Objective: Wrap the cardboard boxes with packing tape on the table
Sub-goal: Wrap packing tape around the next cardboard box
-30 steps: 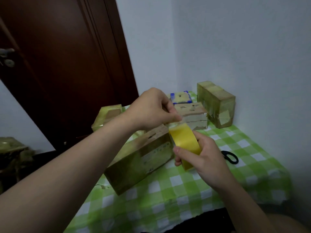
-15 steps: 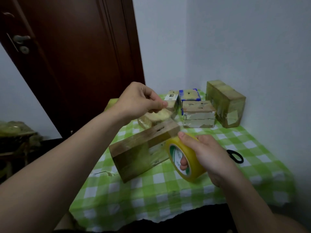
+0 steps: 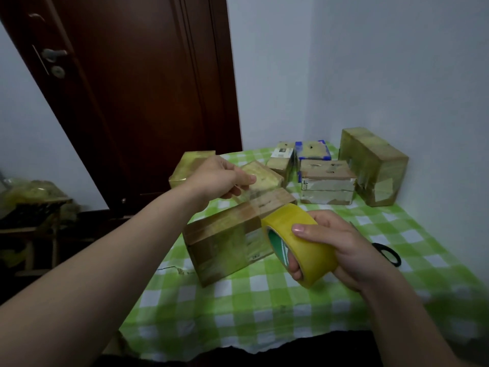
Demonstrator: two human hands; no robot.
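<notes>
A surface [image 3: 264, 308] covered with a green-and-white checked cloth was seen in the lower middle of the frame, pushed into a corner of pale walls [image 3: 397, 75]. A dark brown door [image 3: 137, 102] with a metal handle [image 3: 53, 53] filled the upper left, and a low stand [image 3: 34, 205] was seen at the left edge.

A near box [image 3: 230, 239] lay at the centre of the surface. Just right of it a yellow roll [image 3: 304, 239] was gripped by the right hand [image 3: 344, 247], fingers through the core and thumb on the outer band. A clear strip [image 3: 254, 197] was stretched from the roll up over the near box to the left hand [image 3: 219, 178], by which its end was pinched.

A second earlier the hands had been close together, with the left fingertips at the roll's edge; since then they had been drawn apart and the strip pulled out between them.

Seven boxes were counted: the near box, one at the far left [image 3: 185, 168], one behind the left hand [image 3: 264, 177], a small one [image 3: 281, 158], a blue-edged one [image 3: 312, 151], a white-sided one [image 3: 326, 185], and a large one against the right wall [image 3: 373, 165]. One roll was counted, as were one pair of black scissors [image 3: 389, 254], partly hidden behind the right hand, and two hands.
</notes>
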